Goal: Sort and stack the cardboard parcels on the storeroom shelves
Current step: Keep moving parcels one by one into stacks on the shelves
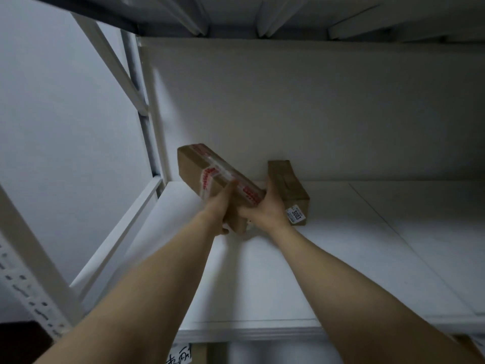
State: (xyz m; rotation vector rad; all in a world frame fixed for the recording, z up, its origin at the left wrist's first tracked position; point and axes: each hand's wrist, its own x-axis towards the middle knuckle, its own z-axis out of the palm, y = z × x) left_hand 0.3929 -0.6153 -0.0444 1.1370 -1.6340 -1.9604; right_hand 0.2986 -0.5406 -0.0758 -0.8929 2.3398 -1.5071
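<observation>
A white shelf (341, 258) carries a plain parcel (287, 183) at the back wall. Just beside it on its left, a taped parcel (202, 169) is held tilted above the board. The left hand (220, 207) and right hand (265, 210) both grip its near end, fingers curled round its edges. The plain parcel bears a small label (296, 214).

A person is holding a taped parcel (193, 166) tilted above a white shelf (341, 245), the left hand (219, 206) gripping its left side and the right hand (265, 210) its right. A second parcel (287, 182), its label (296, 214) reading 3003, is lying on the shelf just beside the right hand.
</observation>
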